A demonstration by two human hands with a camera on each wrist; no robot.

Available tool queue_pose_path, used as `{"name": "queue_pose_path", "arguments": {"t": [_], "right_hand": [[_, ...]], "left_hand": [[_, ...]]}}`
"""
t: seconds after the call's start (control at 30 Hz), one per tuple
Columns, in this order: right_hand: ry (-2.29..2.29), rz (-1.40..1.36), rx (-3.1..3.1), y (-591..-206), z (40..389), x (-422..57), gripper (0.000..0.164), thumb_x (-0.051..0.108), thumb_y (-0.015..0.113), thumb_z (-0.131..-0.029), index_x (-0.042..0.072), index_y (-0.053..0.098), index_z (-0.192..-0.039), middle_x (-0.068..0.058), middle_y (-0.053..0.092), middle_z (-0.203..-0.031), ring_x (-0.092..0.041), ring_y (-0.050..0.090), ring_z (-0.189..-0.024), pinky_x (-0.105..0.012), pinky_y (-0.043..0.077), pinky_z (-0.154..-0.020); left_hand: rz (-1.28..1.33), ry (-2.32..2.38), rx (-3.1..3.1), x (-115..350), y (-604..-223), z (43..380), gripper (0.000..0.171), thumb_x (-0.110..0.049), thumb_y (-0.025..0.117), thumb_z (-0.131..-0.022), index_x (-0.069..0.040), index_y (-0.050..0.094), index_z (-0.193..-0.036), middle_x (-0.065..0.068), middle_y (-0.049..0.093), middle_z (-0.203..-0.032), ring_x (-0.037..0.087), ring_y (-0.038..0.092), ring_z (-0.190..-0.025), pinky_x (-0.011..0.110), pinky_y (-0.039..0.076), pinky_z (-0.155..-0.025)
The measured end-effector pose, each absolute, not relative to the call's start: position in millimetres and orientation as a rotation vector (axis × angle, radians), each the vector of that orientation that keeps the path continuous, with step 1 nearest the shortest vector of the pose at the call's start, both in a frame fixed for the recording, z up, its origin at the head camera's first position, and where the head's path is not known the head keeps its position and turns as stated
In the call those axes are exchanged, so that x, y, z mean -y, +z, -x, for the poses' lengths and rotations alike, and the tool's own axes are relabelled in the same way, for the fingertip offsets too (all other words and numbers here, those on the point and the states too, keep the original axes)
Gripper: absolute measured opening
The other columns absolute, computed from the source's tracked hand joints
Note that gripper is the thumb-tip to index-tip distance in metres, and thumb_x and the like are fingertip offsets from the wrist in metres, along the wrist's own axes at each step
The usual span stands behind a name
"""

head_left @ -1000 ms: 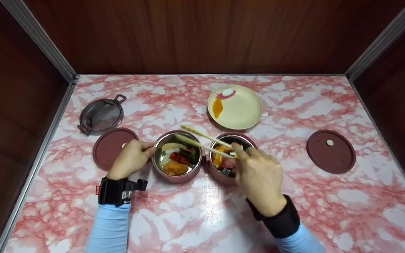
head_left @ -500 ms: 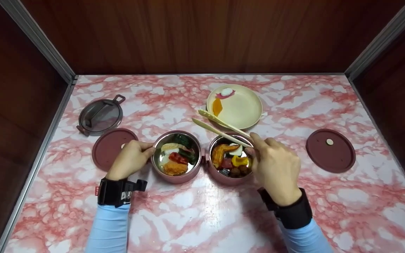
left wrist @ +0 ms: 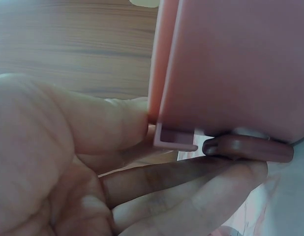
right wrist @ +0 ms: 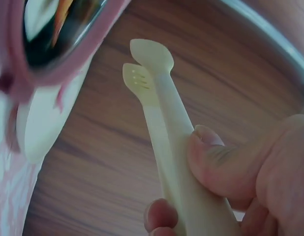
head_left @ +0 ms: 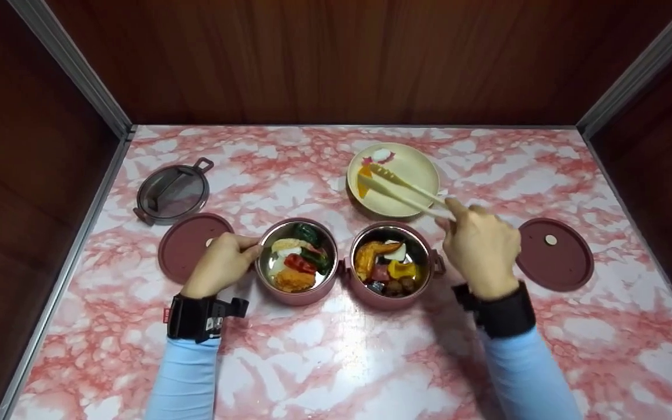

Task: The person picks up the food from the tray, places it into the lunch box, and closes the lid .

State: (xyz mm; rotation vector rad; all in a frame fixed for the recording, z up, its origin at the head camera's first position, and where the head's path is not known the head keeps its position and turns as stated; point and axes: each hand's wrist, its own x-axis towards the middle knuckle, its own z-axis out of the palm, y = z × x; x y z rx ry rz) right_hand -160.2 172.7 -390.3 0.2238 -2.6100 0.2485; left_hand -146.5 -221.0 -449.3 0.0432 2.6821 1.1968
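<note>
My left hand [head_left: 222, 265] holds the left pink pot [head_left: 296, 297] at its left side. In the left wrist view, the thumb lies at the rim and the fingers touch the brown handle [left wrist: 250, 148]. My right hand [head_left: 483, 248] grips cream tongs [right wrist: 174, 113], thumb on one arm. The tongs reach over the cream plate [head_left: 415, 169], their tips at an orange piece [head_left: 362, 190]; contact is unclear. A white piece [head_left: 381, 154] on a pink leaf-like piece lies on the plate. The left pot contains a breaded piece [head_left: 294, 281] and a red piece [head_left: 299, 263].
The right pink pot [head_left: 388, 301] holds a wing-like brown piece [head_left: 369, 256] and a yellow piece [head_left: 401, 269]. Maroon lids lie left [head_left: 181, 251] and right [head_left: 555, 262]. A glass lid [head_left: 174, 189] sits back left. Wood-patterned walls [head_left: 347, 64] enclose the marbled table [head_left: 336, 361].
The tongs swung from over the pots to the plate as my right hand moved right and away from me. My left hand stays at the left pot.
</note>
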Motion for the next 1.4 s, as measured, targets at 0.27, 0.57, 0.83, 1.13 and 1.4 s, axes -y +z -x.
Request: {"name": "queue_pose_path", "arguments": {"t": [0.27,0.57,0.83,1.13,1.4], "right_hand": [[0.202,-0.231,2.843,-387.3,211.3,-172.3,0.021,0.027,0.071,-0.090,0.009,0.071,-0.100,-0.025,0.065,-0.076,-0.047,0.061,-0.064,-0.059,0.042,-0.048],[0.165,-0.163,3.020,-388.8,229.5,-155.2,0.027,0.031,0.067,-0.091,0.005,0.070,-0.095,-0.027,0.066,-0.082,-0.049,0.062,-0.075,-0.064,0.047,-0.062],[0.096,-0.191,3.105,-376.9,229.0,-142.6,0.032,0.032,0.066,-0.091,0.000,0.070,-0.087,-0.026,0.066,-0.081,-0.046,0.063,-0.072,-0.062,0.049,-0.062],[-0.138,-0.374,2.931,-375.2,229.8,-137.6,0.030,0.029,0.072,-0.090,0.000,0.066,-0.085,-0.023,0.065,-0.072,-0.042,0.063,-0.063,-0.055,0.048,-0.048],[-0.159,-0.455,2.823,-374.5,234.7,-151.2,0.023,0.025,0.072,-0.089,0.003,0.068,-0.084,-0.019,0.062,-0.067,-0.041,0.060,-0.059,-0.055,0.047,-0.048]], "left_hand": [[-0.064,1.202,-2.692,221.8,-454.4,145.7,0.025,-0.015,0.060,-0.099,-0.006,0.073,-0.119,0.005,0.070,-0.086,0.016,0.057,-0.068,0.031,0.046,-0.062],[-0.076,1.210,-2.696,220.5,-454.3,147.6,0.025,-0.013,0.060,-0.099,-0.005,0.072,-0.120,0.007,0.071,-0.088,0.015,0.056,-0.065,0.030,0.045,-0.059],[-0.087,1.205,-2.713,221.0,-452.8,147.4,0.025,-0.015,0.060,-0.099,-0.005,0.073,-0.119,0.006,0.070,-0.086,0.015,0.054,-0.064,0.030,0.043,-0.058],[-0.076,1.208,-2.714,220.9,-452.6,147.3,0.026,-0.016,0.060,-0.099,-0.006,0.072,-0.120,0.008,0.072,-0.092,0.016,0.056,-0.066,0.030,0.044,-0.060],[-0.103,1.206,-2.745,222.0,-451.4,146.9,0.022,-0.014,0.061,-0.099,-0.007,0.076,-0.113,0.003,0.067,-0.081,0.015,0.053,-0.065,0.030,0.042,-0.060]]}}
